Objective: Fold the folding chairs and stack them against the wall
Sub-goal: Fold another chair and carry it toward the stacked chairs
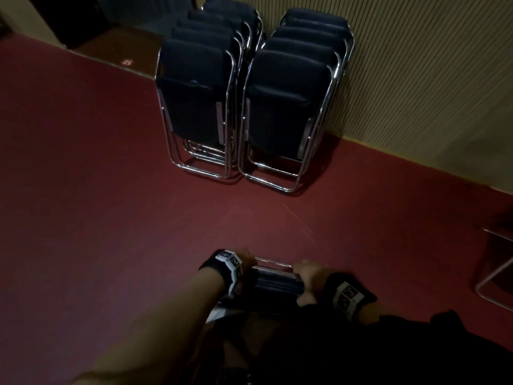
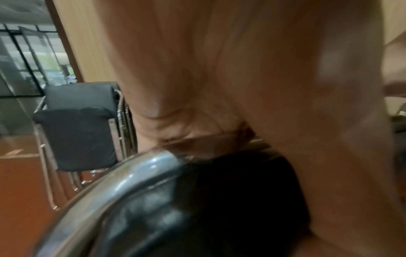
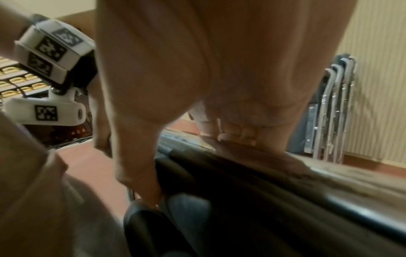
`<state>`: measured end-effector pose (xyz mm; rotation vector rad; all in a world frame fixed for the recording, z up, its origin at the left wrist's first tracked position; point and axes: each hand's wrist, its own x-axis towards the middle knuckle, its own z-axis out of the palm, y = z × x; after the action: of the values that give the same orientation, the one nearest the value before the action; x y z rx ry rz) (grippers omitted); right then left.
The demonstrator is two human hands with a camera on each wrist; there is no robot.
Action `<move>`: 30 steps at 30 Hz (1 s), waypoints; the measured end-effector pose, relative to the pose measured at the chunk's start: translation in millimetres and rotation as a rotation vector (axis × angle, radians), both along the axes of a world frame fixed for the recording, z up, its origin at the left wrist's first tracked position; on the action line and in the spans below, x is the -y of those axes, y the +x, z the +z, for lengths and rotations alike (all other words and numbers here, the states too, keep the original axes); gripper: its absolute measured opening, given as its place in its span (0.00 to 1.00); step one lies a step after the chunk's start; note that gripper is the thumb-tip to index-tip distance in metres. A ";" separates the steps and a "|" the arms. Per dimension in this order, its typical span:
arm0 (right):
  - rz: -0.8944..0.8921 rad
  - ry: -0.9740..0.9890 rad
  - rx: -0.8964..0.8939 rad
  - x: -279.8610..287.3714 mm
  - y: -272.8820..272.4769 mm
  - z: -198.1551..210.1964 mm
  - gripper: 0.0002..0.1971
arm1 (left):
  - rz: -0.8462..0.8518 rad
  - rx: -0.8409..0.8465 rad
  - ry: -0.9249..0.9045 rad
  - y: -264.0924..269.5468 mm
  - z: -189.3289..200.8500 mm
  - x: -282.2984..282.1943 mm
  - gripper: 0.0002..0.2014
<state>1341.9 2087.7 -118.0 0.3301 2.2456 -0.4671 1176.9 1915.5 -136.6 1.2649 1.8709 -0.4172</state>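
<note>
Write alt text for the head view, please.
Both hands, left hand and right hand, grip the top of a folded chair above a red floor. Ahead, two stacks of folded chairs, left stack and right stack, lean against a ribbed wall.

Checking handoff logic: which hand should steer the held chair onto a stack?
Right, probably. The right hand and left hand both grip the folded chair, but the right stack looks shorter and sits on the right hand's side of the left stack.
</note>
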 end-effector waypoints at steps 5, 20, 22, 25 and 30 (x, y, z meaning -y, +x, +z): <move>-0.019 0.037 -0.041 -11.3 -91.8 10.8 0.38 | 0.063 -0.013 0.046 -114.3 -69.1 -18.2 0.32; -0.137 0.187 0.023 -19.8 -329.9 74.5 0.27 | 0.016 -0.043 0.210 -338.7 43.6 -36.3 0.27; -0.134 0.196 0.019 -22.5 -344.4 77.1 0.24 | 0.045 -0.035 0.275 -358.5 40.3 -36.3 0.27; -0.134 0.219 -0.002 -32.5 -376.9 74.3 0.28 | 0.150 0.026 0.414 -388.5 38.5 -32.0 0.27; -0.093 0.230 0.025 -54.3 -405.3 53.5 0.34 | 0.185 0.061 0.434 -419.8 32.0 -42.6 0.29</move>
<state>936.6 2142.0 -64.5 0.5582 2.2706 -0.2503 757.0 1958.0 -104.7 1.3434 2.0721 0.1344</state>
